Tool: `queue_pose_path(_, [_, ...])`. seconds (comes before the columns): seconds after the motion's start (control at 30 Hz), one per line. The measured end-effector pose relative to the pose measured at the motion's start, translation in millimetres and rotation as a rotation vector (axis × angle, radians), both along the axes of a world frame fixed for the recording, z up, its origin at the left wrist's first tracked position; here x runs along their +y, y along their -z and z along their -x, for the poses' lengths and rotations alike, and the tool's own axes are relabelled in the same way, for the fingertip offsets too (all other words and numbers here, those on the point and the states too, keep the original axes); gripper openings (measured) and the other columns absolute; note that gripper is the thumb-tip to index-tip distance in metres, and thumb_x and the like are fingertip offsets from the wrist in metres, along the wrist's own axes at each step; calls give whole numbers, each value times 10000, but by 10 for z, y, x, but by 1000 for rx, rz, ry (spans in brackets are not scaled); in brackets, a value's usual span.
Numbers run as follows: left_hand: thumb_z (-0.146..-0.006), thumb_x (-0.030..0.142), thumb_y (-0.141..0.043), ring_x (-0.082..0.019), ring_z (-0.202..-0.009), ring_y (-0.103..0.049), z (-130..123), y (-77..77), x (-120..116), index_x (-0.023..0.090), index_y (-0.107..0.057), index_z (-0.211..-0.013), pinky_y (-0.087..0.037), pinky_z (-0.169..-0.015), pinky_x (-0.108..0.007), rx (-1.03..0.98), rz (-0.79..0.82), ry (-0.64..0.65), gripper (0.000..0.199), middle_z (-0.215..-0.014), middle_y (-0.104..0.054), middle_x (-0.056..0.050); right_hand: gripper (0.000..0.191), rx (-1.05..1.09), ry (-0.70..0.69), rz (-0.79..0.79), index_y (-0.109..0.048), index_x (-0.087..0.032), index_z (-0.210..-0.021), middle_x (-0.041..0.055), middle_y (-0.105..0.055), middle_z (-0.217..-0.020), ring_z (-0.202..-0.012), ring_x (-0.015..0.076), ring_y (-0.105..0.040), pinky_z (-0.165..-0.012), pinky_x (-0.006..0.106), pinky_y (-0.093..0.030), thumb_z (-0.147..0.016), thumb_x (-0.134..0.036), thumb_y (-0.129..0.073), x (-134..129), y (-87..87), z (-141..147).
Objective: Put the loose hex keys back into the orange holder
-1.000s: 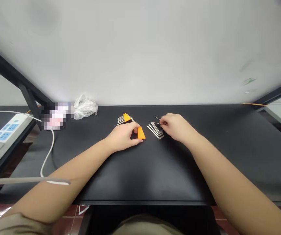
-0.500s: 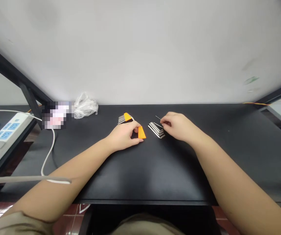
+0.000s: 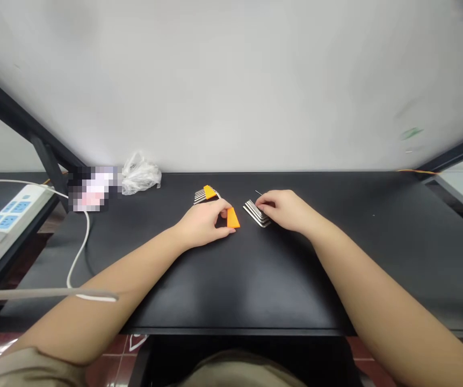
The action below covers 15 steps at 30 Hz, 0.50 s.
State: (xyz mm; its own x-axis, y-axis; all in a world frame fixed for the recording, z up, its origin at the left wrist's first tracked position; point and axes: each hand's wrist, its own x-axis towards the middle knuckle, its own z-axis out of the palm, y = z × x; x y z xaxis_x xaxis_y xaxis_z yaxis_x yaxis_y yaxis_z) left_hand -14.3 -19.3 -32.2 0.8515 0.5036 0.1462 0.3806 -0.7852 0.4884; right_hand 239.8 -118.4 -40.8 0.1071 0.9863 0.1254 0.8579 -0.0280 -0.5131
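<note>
My left hand (image 3: 205, 223) is closed on an orange hex key holder (image 3: 233, 218), pinching it between thumb and fingers just above the black table. To its right lies a fanned row of silver L-shaped hex keys (image 3: 254, 213), nested side by side. My right hand (image 3: 286, 209) is closed at the upper right of this row, its fingertips pinching a hex key, mostly hidden, against the others. One thin hex key (image 3: 258, 192) pokes out just beyond those fingers. Behind my left hand rests a second orange holder (image 3: 209, 192) with several hex keys in it.
A crumpled clear plastic bag (image 3: 139, 174) lies at the back left, beside a blurred-out item (image 3: 93, 188). A white cable (image 3: 87, 231) loops over the table's left side, near a power strip (image 3: 14, 215). The white wall (image 3: 255, 91) rises behind the table.
My right hand has moved slightly left and down, bringing the thin hex key from above the row in against the other keys. My left hand stays still with the orange holder.
</note>
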Motion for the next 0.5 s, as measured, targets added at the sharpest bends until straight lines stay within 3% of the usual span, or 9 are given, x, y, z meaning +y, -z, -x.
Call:
queue_pose_path(0.17, [-795, 386, -774, -163, -815, -649, 3, 12, 2, 245, -612, -1136, -488, -725, -279, -7, 4, -4, 403, -947, -684, 5, 243, 28, 11, 20, -736, -269, -999, -8, -746, -940, -772, 165, -660, -711, 288, -504, -877, -206, -534, -28, -19, -11])
queue_pose_path(0.33, [-795, 382, -769, -169, -816, -652, 1, -2, -4, 247, -613, -1137, -485, -717, -279, -1, 5, -6, 399, -938, -685, 4, 241, -167, 35, -189, -735, -208, -1027, 70, -702, -1085, -953, 212, -649, -873, 347, -511, -888, -195, -540, 29, 53, -116])
queue_pose_path(0.5, [-796, 403, -769, -165, -796, -648, 0, -9, -5, 245, -613, -1138, -474, -695, -279, 9, -2, -8, 408, -948, -684, 2, 247, -202, 31, -162, -740, -188, -1050, 111, -669, -1119, -1020, 237, -635, -935, 373, -508, -905, -195, -541, 81, 119, -154])
